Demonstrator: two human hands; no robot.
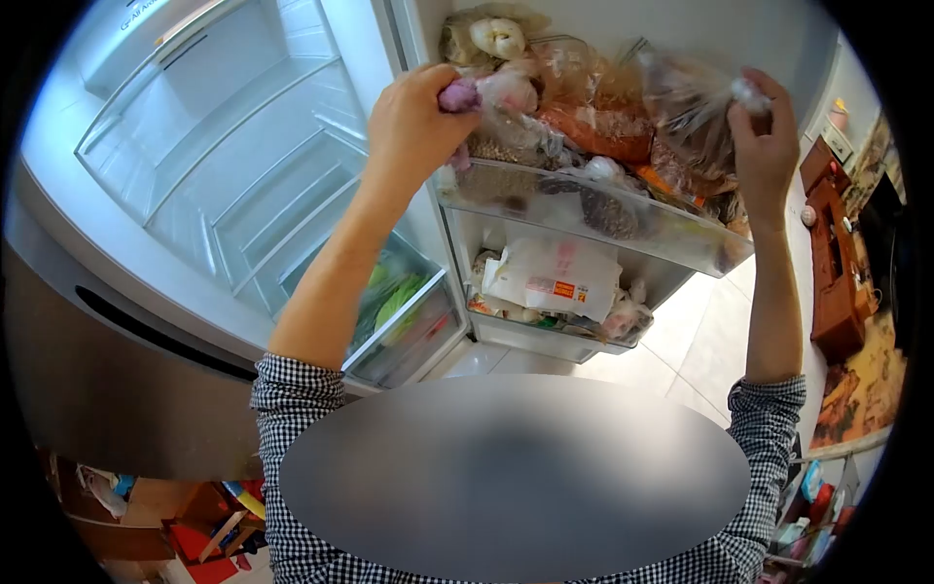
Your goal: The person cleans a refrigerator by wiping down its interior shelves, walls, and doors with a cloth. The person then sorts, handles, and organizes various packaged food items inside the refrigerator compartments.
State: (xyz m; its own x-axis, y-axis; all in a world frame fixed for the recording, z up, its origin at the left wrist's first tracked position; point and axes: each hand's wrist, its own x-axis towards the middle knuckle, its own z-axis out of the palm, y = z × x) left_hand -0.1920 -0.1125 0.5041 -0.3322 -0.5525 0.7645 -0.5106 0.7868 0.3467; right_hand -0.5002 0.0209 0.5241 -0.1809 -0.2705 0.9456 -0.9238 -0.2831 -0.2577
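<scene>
My left hand (416, 122) is closed around a bunched purple bundle (459, 95) at the left end of the upper door bin (681, 234). My right hand (764, 146) pinches the gathered neck of a clear plastic bag (689, 102), which hangs over the bin's right side with dark brownish contents. Between my hands, more bags fill the bin. One holds reddish-orange food (598, 122), and another holds small tan grains or beans (516, 141). A pale, knotted bag (498, 39) lies at the back left. What the purple bundle contains is hidden.
Below, a second door bin (545, 331) holds a white printed bag (555, 277) and several small packages. At left, the open refrigerator compartment has glass shelves (243, 127) and a drawer with green vegetables (397, 302). Brown wooden furniture (837, 263) stands at the right.
</scene>
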